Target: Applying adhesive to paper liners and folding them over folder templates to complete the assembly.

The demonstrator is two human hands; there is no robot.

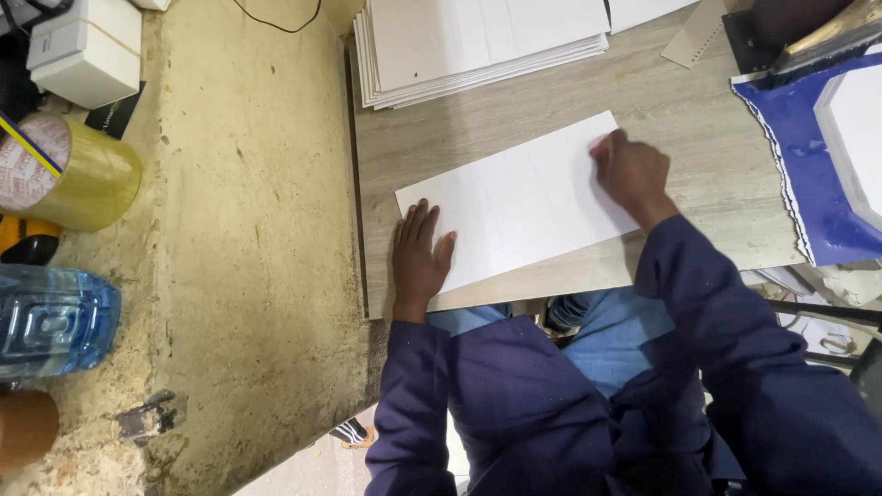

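A white creased card sheet (524, 197) lies flat on the light wooden table (680, 110) in front of me. My left hand (419, 262) rests palm down on the sheet's near left corner, fingers spread a little. My right hand (629, 173) is curled into a loose fist and presses on the sheet's right end, near its far corner. Whether the fist holds anything is hidden. Both arms wear dark blue sleeves.
A stack of white card sheets (478, 46) sits at the table's far edge. A blue sheet (808, 156) with a white piece lies at the right. On the rough ledge at left stand a tape roll (64, 170), a white box (87, 50) and a blue plastic bottle (50, 321).
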